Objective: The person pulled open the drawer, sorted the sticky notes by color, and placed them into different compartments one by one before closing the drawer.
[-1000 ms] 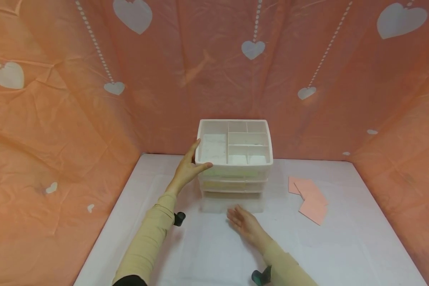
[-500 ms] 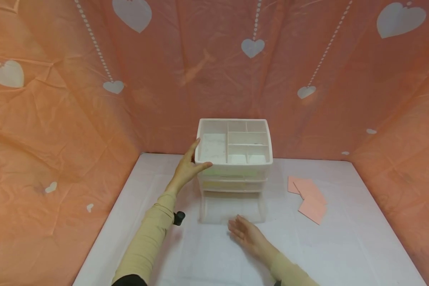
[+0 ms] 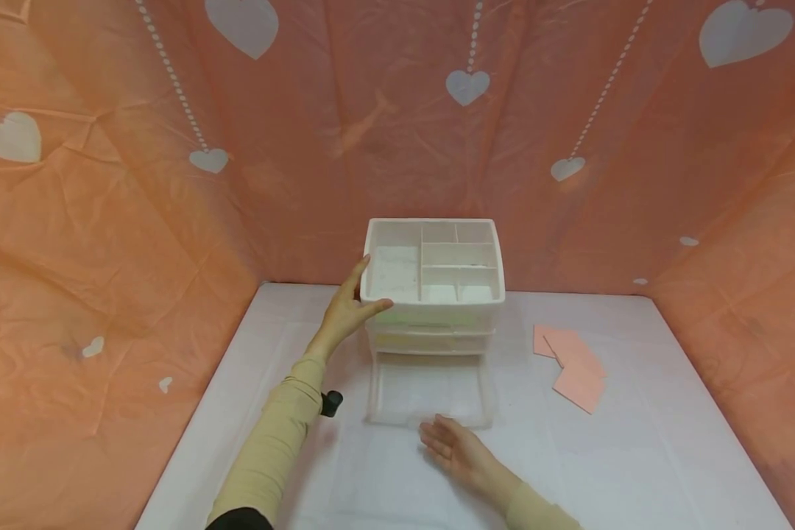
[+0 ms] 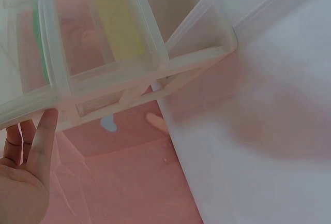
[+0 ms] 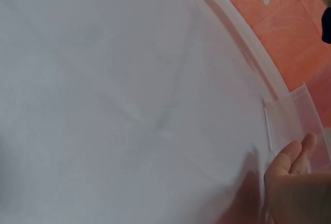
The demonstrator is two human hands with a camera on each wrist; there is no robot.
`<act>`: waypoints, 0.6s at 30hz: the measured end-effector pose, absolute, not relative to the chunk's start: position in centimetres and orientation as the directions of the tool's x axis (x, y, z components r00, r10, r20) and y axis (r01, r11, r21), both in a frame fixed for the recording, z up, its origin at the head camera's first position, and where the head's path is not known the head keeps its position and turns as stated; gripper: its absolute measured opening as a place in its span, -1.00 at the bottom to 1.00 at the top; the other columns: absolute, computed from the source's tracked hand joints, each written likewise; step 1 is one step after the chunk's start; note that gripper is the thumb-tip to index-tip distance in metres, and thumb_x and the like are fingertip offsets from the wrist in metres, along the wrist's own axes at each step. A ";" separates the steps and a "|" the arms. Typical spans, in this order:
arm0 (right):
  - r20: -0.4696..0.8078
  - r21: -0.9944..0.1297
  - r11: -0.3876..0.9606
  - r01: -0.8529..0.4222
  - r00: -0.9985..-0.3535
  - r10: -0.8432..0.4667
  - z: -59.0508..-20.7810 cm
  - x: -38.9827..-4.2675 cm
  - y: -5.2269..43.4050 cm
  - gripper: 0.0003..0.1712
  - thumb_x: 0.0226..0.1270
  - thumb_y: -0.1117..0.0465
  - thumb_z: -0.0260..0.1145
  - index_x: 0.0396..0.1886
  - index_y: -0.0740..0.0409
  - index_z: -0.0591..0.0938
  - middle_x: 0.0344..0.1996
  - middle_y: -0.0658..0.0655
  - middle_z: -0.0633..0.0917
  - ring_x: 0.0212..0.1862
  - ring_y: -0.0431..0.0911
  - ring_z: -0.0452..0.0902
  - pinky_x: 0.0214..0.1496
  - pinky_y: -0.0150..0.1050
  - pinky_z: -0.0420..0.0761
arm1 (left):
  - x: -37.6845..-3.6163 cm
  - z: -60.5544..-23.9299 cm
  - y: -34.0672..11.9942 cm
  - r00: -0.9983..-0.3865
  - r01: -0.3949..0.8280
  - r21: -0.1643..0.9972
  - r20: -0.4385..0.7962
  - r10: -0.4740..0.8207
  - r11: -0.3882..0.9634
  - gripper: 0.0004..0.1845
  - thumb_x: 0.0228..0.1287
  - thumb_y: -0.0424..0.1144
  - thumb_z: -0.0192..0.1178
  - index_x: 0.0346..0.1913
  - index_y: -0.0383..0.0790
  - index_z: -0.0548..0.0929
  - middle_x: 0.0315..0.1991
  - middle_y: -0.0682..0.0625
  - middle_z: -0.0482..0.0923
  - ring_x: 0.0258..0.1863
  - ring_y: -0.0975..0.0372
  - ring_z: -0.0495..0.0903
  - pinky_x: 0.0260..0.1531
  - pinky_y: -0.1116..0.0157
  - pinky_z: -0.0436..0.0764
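A white plastic drawer unit [image 3: 436, 303] with a divided top tray stands at the back middle of the table. My left hand [image 3: 343, 315] holds its left front corner, thumb across the front rim and fingers along the side. In the left wrist view, fingertips of the left hand [image 4: 28, 172] press under the rim of the unit [image 4: 199, 56]. The clear bottom drawer [image 3: 430, 386] is pulled well out and has nothing visible inside. Fingers of my right hand [image 3: 460, 455] hook over the middle of its front edge, as the right wrist view also shows at the drawer [image 5: 289, 113].
Several pink paper pieces [image 3: 573, 357] lie overlapping to the right of the unit. Yellow and green things [image 4: 121, 22] show through the upper drawers. An orange curtain [image 3: 411, 132] with white hearts encloses the back and sides of the white table [image 3: 636, 456].
The bottom drawer has slid out toward me, with my right hand drawing back along with its front edge. My left hand and the unit's body have stayed in place.
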State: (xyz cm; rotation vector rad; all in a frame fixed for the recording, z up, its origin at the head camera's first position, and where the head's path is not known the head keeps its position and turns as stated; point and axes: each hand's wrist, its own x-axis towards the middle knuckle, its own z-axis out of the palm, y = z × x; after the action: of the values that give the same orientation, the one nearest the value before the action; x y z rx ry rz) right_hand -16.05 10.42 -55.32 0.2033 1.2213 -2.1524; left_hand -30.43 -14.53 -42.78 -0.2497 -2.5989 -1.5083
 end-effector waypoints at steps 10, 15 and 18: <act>-0.436 -0.717 -0.354 0.600 -0.783 -0.443 -55.1 -15.8 10.0 -0.49 0.45 0.01 -0.01 0.19 0.25 0.17 0.01 0.08 0.62 0.05 -0.13 0.54 0.33 -0.10 0.32 | -30.5 -42.7 -14.5 -0.979 0.204 0.846 0.188 0.083 0.493 0.00 -0.07 0.17 0.37 0.37 0.56 -0.05 0.03 -0.11 0.46 -0.12 0.15 0.45 -0.14 0.21 0.45; -0.441 -0.726 -0.335 0.601 -0.780 -0.443 -55.0 -15.8 10.0 -0.37 0.45 0.00 -0.02 0.27 0.34 0.08 0.17 0.29 0.50 0.16 -0.02 0.48 0.38 -0.03 0.23 | -30.4 -42.7 -14.5 -0.979 0.203 0.842 0.186 0.083 0.500 -0.01 -0.07 0.17 0.37 0.37 0.57 -0.06 0.08 -0.13 0.44 -0.08 0.12 0.45 -0.08 0.13 0.45; -0.444 -0.722 -0.329 0.609 -0.772 -0.455 -55.0 -15.9 10.1 -0.26 0.46 0.00 -0.02 0.35 0.42 -0.02 0.24 0.37 0.40 0.21 0.04 0.44 0.40 0.00 0.17 | -30.3 -42.6 -14.5 -0.979 0.200 0.838 0.184 0.082 0.508 -0.02 -0.06 0.18 0.36 0.36 0.60 -0.07 0.25 -0.11 0.34 -0.02 0.10 0.42 0.00 0.05 0.42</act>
State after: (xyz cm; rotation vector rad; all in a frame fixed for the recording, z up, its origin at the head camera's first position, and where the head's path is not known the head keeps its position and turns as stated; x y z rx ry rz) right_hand -15.89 10.13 -54.97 0.2108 1.2497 -2.1241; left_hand -30.30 -14.53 -42.64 -0.2464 -2.6213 -1.4814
